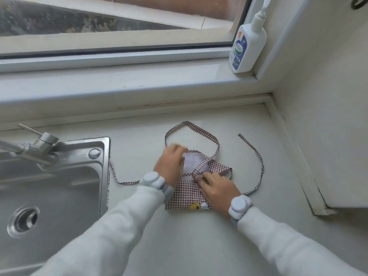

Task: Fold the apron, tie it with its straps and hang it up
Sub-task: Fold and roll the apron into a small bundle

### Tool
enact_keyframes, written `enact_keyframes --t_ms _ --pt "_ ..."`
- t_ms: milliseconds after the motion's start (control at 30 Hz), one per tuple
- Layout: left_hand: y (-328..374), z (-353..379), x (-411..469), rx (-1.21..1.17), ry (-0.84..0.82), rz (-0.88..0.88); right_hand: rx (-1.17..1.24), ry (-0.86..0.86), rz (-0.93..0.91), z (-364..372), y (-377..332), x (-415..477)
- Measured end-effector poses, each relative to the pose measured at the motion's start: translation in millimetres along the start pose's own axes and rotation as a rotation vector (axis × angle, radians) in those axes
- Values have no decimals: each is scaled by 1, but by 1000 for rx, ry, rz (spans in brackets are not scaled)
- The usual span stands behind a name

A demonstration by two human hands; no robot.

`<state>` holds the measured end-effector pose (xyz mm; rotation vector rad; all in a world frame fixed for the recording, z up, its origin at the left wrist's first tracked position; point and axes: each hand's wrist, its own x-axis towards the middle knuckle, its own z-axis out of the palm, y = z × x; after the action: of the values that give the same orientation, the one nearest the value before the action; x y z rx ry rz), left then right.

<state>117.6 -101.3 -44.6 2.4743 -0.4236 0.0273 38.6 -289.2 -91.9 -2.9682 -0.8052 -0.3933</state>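
Observation:
A small checked apron (184, 196), brown and white with a cartoon print at its near edge, lies partly folded on the pale counter (199, 236). Its neck loop (194, 129) lies beyond it. One waist strap (258, 166) curves off to the right, the other strap (119, 179) trails left to the sink edge. My left hand (170, 166) rests on the apron's upper left part, blurred, against a pale folded flap. My right hand (216, 186) pinches the fabric near the middle of the bundle.
A steel sink (59, 196) with a tap (33, 148) fills the left. A white pump bottle (247, 42) stands on the window sill at the back right. A white wall (328, 136) bounds the counter on the right.

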Motion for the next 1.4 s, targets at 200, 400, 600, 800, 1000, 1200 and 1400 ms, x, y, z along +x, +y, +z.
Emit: enact_keyframes --t_ms 200,400,600,800,1000,1200,1400 --pt "-1 23 89 122 -67 -633 -20 -73 -26 2 -1 -10" --pt "7 14 97 -181 4 -453 -2 -86 -39 -2 0 -10" --pt "23 6 10 -75 -228 315 84 -139 -21 -7 1 -1" --pt "-11 19 -42 183 -209 501 205 -210 -33 -9 7 -4" --pt "-19 28 -59 356 -214 493 624 58 551 -40 31 -5" --pt "-13 33 -67 484 -198 477 929 11 1155 -49 48 53" --pt "-13 33 -75 453 -212 360 813 126 615 -51 4 58"
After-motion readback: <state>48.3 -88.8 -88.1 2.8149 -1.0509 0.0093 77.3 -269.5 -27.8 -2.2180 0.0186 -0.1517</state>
